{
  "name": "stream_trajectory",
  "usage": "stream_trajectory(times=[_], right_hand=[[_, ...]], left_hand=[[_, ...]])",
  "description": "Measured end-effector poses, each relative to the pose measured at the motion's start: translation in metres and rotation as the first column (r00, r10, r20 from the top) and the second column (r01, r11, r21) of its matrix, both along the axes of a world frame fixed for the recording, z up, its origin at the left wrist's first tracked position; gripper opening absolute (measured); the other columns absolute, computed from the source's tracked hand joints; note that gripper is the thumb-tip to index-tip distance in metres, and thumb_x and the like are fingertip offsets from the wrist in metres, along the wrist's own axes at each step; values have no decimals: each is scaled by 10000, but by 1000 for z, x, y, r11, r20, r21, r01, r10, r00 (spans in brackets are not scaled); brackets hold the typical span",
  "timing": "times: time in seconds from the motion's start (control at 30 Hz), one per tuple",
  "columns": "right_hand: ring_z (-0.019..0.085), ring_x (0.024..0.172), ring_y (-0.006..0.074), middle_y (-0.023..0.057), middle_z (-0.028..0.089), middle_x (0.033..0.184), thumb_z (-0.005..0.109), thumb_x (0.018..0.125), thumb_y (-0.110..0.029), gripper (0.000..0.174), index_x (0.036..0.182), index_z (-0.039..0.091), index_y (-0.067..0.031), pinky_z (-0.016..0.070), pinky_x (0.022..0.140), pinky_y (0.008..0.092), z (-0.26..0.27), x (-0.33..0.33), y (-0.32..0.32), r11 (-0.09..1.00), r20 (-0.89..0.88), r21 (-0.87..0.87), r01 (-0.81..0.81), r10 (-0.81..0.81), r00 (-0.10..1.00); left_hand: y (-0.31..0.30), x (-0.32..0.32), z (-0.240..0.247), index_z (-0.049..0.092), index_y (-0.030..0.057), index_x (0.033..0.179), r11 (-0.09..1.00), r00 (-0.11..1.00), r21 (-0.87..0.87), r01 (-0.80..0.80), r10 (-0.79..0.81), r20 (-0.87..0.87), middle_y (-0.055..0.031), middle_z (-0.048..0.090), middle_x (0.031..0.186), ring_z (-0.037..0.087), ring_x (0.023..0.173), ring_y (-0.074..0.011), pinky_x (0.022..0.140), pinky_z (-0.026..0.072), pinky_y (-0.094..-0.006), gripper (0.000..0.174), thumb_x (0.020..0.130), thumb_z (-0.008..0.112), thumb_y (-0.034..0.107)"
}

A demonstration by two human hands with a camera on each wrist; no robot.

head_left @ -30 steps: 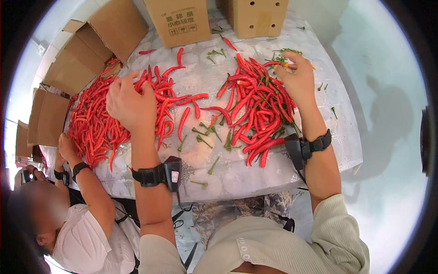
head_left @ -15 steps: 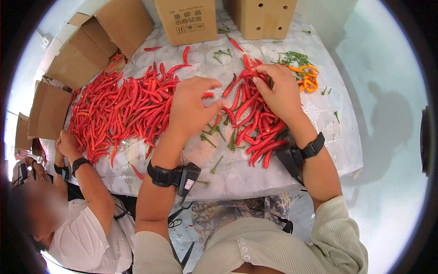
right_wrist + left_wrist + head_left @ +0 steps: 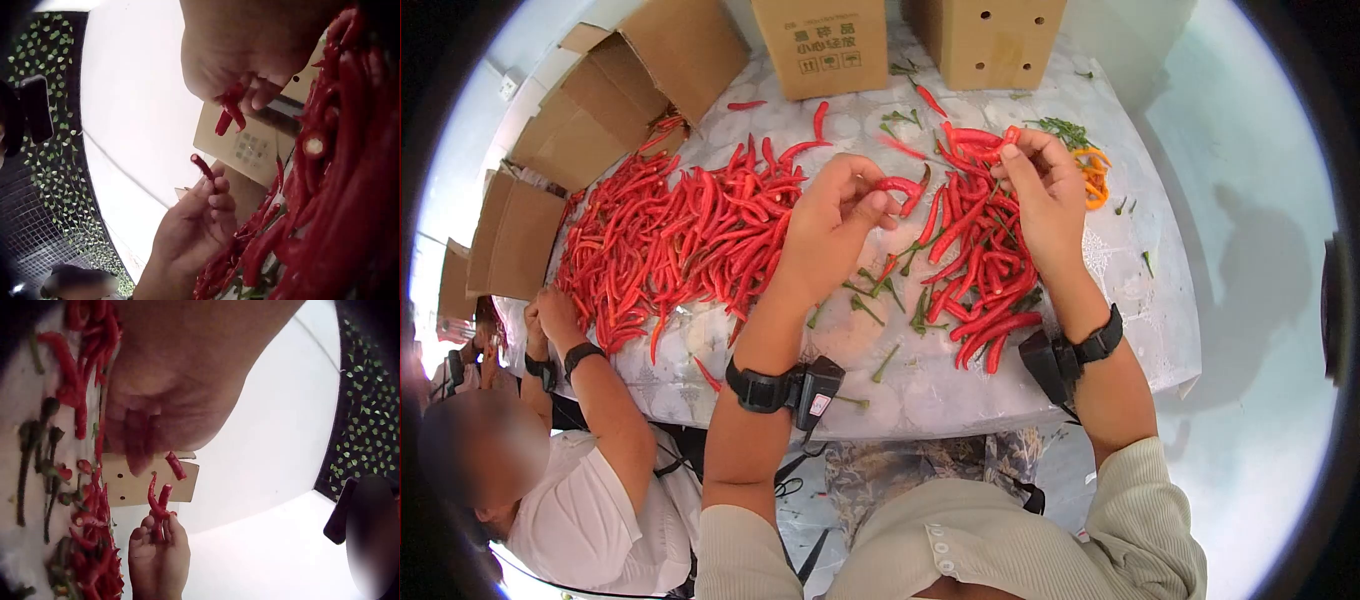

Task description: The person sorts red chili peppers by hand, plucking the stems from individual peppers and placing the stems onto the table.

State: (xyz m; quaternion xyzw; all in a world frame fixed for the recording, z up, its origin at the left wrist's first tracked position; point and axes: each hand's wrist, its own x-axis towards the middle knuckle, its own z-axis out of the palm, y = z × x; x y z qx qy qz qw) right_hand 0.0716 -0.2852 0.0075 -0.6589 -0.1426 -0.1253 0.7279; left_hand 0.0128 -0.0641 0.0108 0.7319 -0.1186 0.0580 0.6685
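Note:
In the head view, my left hand point(image 3: 830, 225) pinches a curved red chili point(image 3: 900, 185) between thumb and fingers, over the gap between two piles. My right hand point(image 3: 1048, 200), above the right pile of red chilies point(image 3: 980, 265), holds red chilies point(image 3: 978, 142) between its thumb and fingers. Two red pieces show at the right fingertips point(image 3: 231, 109) in the right wrist view, while the left hand point(image 3: 190, 228) there grips one with a cut-looking end. A wider red pile point(image 3: 680, 240) lies left of my left hand. Loose green stems point(image 3: 866, 300) lie between the piles.
Two cardboard boxes point(image 3: 825, 50) point(image 3: 1000, 45) stand at the table's back, and opened cartons point(image 3: 585, 125) at its left. Yellow-orange chilies point(image 3: 1094, 180) and green stems point(image 3: 1062, 130) lie beyond my right hand. Another person point(image 3: 590, 490) works at the left edge.
My left hand moved right from the wide pile and took hold of a chili. My right hand came back from the orange chilies and now holds red ones.

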Motion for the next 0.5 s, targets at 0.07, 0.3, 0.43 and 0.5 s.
stream_trajectory(times=[0.07,0.3,0.43,0.5], right_hand=[[604,870,79,23,636,967,648,935,-83,172,1075,595,1,496,778,230,-2,-3,3,996,12,20,-88,88,996],[591,884,63,1,622,978,679,914,-71,185,1067,591,-15,491,772,228,5,-29,18,937,-72,38,-347,349,934],[595,855,61,-1,625,964,692,912,-97,190,1054,592,-20,499,732,225,5,-30,18,896,-118,-12,-443,439,891],[596,844,58,5,628,957,699,911,-109,193,1048,594,-23,502,710,221,-2,-32,22,866,-132,44,-498,499,857]], left_hand=[[-1,-2,5,503,36,1245,990,997,-143,-7,-5,-81,-34,606,983,585,798,-82,700,490,-215,290,980,583,122],[-5,-3,9,509,37,1256,980,990,-158,-121,108,-86,-24,606,1040,503,688,-28,622,459,-190,396,926,678,177],[-2,0,-3,530,54,1228,990,999,-137,-26,21,-33,-13,611,1027,499,670,-18,547,421,-168,409,895,722,192],[-4,-2,-2,540,65,1211,995,997,-90,34,-40,-68,-14,620,1024,527,683,-23,524,417,-162,390,892,726,192]])
